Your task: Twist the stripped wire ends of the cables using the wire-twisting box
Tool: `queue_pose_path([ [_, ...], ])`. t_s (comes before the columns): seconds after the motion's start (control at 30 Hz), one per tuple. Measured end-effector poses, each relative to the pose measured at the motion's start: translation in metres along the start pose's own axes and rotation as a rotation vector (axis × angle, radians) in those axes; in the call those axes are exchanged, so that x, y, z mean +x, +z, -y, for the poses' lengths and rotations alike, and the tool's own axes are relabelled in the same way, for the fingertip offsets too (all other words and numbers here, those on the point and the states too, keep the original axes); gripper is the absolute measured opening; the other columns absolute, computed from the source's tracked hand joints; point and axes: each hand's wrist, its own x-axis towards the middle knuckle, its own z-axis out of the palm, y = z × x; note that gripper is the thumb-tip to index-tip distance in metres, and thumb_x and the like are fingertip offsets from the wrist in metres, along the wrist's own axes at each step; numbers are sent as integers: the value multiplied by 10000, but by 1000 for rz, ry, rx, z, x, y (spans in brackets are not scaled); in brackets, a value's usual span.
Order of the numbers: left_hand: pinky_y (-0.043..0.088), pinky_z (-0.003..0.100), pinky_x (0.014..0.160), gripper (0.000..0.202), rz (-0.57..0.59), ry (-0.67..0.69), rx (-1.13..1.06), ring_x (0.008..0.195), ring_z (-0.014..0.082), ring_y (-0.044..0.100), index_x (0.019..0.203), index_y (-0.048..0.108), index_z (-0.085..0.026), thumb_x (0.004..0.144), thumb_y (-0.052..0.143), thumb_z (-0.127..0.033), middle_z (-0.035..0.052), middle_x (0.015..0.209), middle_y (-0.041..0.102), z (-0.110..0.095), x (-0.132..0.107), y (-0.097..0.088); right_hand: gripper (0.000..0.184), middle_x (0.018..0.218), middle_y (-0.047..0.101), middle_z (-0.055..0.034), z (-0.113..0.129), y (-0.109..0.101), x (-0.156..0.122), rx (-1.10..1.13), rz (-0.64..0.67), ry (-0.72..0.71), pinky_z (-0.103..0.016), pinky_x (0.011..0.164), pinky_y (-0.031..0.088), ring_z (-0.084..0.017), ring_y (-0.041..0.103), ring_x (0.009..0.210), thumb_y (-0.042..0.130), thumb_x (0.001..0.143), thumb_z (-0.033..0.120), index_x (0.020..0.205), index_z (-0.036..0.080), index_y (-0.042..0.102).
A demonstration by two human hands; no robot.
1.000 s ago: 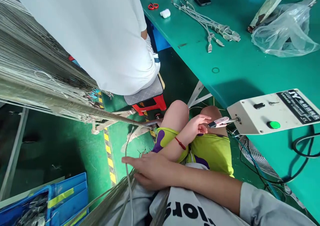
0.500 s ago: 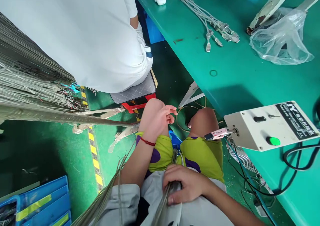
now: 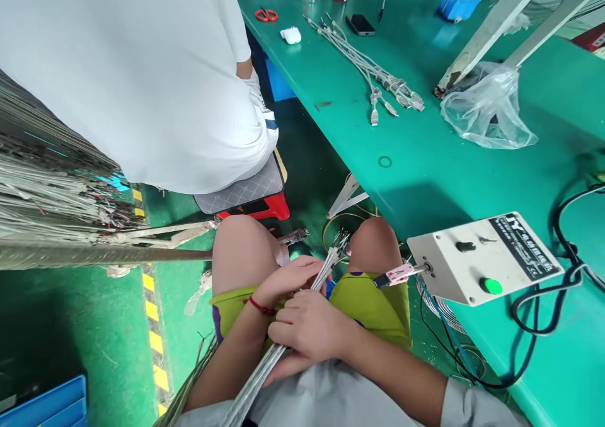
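Note:
A bundle of thin grey cables (image 3: 258,376) slants across my lap, its stripped wire ends (image 3: 338,244) pointing away between my knees. My right hand (image 3: 312,326) is wrapped around the bundle. Just beyond it, my left hand (image 3: 295,274), with a red cord bracelet at the wrist, curls against the cables near their ends; its fingertips are partly hidden behind them. More loose cables (image 3: 189,376) hang beside my left forearm.
A white control box (image 3: 486,257) with a green button and a clamp-like tip sits at the bench edge. On the green bench (image 3: 340,125) lie USB cables (image 3: 373,68), a phone (image 3: 360,25) and a plastic bag (image 3: 491,112). A person in white (image 3: 189,99) sits ahead on a stool.
My left hand has come from above my knee to the cable bundle. My right hand has moved forward with the bundle, whose wire ends now show. The view has tilted up.

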Motion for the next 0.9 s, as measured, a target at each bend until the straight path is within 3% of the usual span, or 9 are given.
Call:
queue_pose_path([
  [0.17, 533, 313, 620, 534, 27, -91, -29, 704, 219, 706, 929, 809, -203, 993, 779, -733, 46, 781, 795, -9, -13, -6, 436, 808, 786, -34, -2, -7, -2, -43, -14, -8, -413, 754, 440, -238, 651, 761, 561, 1230, 524, 967, 235, 756],
  [0.27, 510, 290, 658, 500, -6, -48, -26, 732, 183, 639, 885, 739, -200, 930, 891, -674, -1, 775, 726, -15, -14, -7, 258, 1108, 871, -83, -2, -14, -11, 33, -116, -49, -466, 1015, 504, -286, 711, 1047, 591, 1157, 342, 1271, 224, 790],
  [0.33, 474, 272, 649, 544, -16, -6, -17, 718, 156, 584, 854, 700, -194, 925, 898, -696, -23, 755, 667, -18, -13, -8, 398, 1298, 870, -73, -1, -15, -26, 143, -263, -49, -507, 1120, 489, -310, 712, 1197, 637, 1057, 295, 1439, 288, 750],
  [0.4, 465, 271, 643, 604, -1, 29, -8, 694, 151, 575, 905, 719, -184, 940, 849, -774, -21, 744, 664, -18, -13, -8, 344, 1180, 865, -46, -1, -14, -45, 309, -508, 83, -522, 1069, 510, -311, 728, 1093, 706, 997, 333, 1329, 346, 796],
  [0.47, 482, 279, 639, 666, 42, 51, 10, 668, 161, 609, 991, 751, -174, 946, 804, -836, -1, 737, 703, -18, -13, -8, 176, 990, 799, -43, -2, -13, -63, 511, -799, 419, -517, 980, 524, -310, 698, 962, 805, 953, 455, 1069, 323, 812],
  [0.53, 482, 279, 613, 682, 92, 64, 40, 632, 165, 633, 1015, 748, -175, 968, 771, -855, 16, 730, 736, -18, -15, -5, 244, 925, 715, -46, -5, -14, -73, 605, -954, 671, -496, 928, 530, -300, 656, 917, 759, 1032, 521, 964, 289, 731],
  [0.77, 522, 279, 590, 626, 189, 112, 183, 594, 176, 704, 894, 709, -193, 1115, 601, -769, 37, 741, 782, -20, -12, 24, 523, 687, 629, 36, -10, -26, -60, 1082, -1000, 945, -381, 541, 545, -231, 595, 518, 627, 1094, 747, 1198, 244, 727],
  [0.83, 502, 277, 613, 606, 158, 154, 242, 601, 165, 675, 802, 709, -188, 1144, 607, -678, 24, 701, 750, -21, -11, 34, 555, 715, 668, 15, -9, -30, -56, 1167, -1041, 979, -360, 449, 472, -215, 559, 482, 677, 1065, 771, 1173, 237, 783],
  [0.9, 423, 275, 602, 598, 65, 214, 287, 590, 142, 573, 716, 680, -186, 1136, 647, -610, -4, 635, 658, -21, -13, 42, 561, 821, 744, -31, -8, -32, -55, 1206, -1106, 992, -357, 492, 509, -222, 622, 579, 754, 1016, 788, 1082, 237, 839],
])
